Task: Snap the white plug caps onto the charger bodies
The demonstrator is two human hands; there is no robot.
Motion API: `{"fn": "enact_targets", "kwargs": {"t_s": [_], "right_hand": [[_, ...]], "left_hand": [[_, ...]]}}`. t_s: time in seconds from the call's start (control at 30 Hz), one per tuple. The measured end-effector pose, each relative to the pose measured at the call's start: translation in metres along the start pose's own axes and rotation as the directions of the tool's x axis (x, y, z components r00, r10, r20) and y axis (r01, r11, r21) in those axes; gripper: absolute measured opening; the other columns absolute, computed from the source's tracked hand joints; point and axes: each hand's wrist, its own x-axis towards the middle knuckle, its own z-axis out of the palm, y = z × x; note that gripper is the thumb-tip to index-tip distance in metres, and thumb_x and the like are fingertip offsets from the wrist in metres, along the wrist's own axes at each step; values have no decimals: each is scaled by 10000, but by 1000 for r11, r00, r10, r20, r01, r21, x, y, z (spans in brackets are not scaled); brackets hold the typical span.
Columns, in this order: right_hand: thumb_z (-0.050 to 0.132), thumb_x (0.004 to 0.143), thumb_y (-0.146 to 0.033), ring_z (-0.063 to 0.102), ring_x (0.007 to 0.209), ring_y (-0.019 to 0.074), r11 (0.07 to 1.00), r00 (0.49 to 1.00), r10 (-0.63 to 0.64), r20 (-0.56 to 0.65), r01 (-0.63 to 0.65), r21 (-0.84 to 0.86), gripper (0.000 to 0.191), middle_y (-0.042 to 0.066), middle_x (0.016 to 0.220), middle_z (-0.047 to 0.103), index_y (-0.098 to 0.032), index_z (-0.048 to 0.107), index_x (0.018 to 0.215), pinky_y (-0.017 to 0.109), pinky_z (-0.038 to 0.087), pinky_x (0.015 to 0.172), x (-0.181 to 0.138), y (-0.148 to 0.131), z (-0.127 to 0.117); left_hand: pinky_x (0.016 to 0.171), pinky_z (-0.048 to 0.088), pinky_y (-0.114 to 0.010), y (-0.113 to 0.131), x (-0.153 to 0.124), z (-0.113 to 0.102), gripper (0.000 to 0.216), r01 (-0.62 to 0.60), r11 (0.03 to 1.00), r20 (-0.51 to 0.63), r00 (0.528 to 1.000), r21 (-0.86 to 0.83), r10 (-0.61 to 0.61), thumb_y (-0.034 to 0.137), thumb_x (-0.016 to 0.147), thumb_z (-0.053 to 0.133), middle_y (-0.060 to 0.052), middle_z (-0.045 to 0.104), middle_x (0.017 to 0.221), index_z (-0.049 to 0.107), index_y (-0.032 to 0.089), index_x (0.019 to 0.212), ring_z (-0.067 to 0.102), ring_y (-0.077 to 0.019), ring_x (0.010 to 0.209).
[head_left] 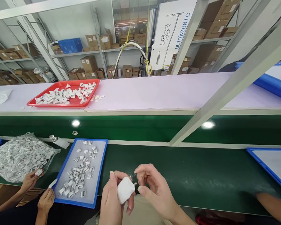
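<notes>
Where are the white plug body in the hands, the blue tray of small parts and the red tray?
white plug body (124, 189), head view, on its front face.
blue tray (100, 170), head view, on its right rim.
red tray (78, 103), head view, on its bare floor near the front.

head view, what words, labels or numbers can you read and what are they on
"ULTRASONIC": printed sideways on the white machine panel behind the far bench.
Yellow warning sticker at the foot of that panel: too small to read.
Labels on the cardboard boxes on the shelves: too blurred to read.
White plug casing in the left hand: no print visible.
</notes>
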Motion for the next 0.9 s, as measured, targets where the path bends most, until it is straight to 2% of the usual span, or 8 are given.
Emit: {"fn": "enact_targets", "kwargs": {"t_s": [0.17, 0.3, 0.5, 0.6, 0.67, 0.73, 0.8, 0.9], "right_hand": [[727, 881, -389, 537, 901, 175, 1000, 995, 23, 99, -23, -3, 384, 38, 1063, 525, -288, 652, 1243, 315, 503, 823, -4, 4, -6], [705, 797, -221, 542, 1051, 207, 988, 984, 143, 103, -136, -70, 404, 51, 1163, 495, -274, 676, 1196, 332, 497, 906, -5, -2, -5], [719, 813, -214, 528, 908, 156, 935, 933, 344, 105, -331, -129, 111, 20, 1113, 494, -228, 663, 908, 262, 493, 765, -11, -11, -19], [717, 813, -191, 535, 898, 141, 928, 923, 370, 104, -364, -79, 93, 4, 1088, 505, -219, 656, 878, 256, 493, 795, -14, -8, -31], [750, 809, -214, 559, 894, 142, 914, 909, 402, 109, -406, 15, 111, 6, 1064, 541, -206, 674, 889, 267, 509, 808, -15, 4, -40], [842, 770, -300, 617, 901, 172, 859, 878, 475, 59, -477, 186, 252, 36, 1037, 619, -178, 708, 946, 307, 541, 830, -17, 28, -52], [914, 700, -436, 687, 944, 239, 780, 821, 567, -64, -510, 362, 479, 96, 1027, 702, -141, 727, 1027, 395, 568, 904, -20, 61, -70], [895, 626, -628, 724, 1045, 331, 765, 740, 618, -267, -486, 423, 656, 141, 1060, 739, -153, 716, 1041, 514, 542, 1022, -26, 110, -107]], "left_hand": [[336, 282, -161, -13, 6, 8, 613, 269, 915, 175, 959, -300, -224, 773, 935, 491, 55, 512, 500, 587, 170, 875, 379, -56, 322], [299, 250, -155, -33, 9, 11, 545, 354, 836, 204, 934, -420, -293, 723, 974, 468, 73, 499, 508, 581, 190, 994, 390, -60, 282], [318, 285, -174, -48, 3, 23, 725, 507, 797, 315, 854, -328, -413, 823, 950, 319, 14, 522, 421, 593, 161, 837, 425, -93, 287], [354, 316, -172, -55, 2, 33, 778, 519, 798, 303, 848, -305, -436, 837, 945, 265, 2, 523, 404, 627, 149, 956, 428, -102, 318], [350, 333, -174, -63, 5, 37, 754, 464, 825, 251, 882, -323, -398, 839, 934, 325, 18, 547, 495, 606, 163, 1114, 469, -116, 384], [343, 370, -188, -72, 10, 38, 693, 388, 865, 176, 921, -319, -348, 812, 917, 457, 10, 592, 686, 568, 183, 1188, 522, -126, 492], [353, 405, -204, -80, 17, 35, 611, 350, 886, 89, 936, -304, -340, 739, 910, 575, -5, 591, 868, 548, 192, 1182, 556, -130, 599], [390, 424, -214, -89, 25, 27, 492, 373, 880, 22, 923, -294, -384, 638, 938, 607, -19, 572, 948, 543, 190, 1131, 567, -136, 672]]}}
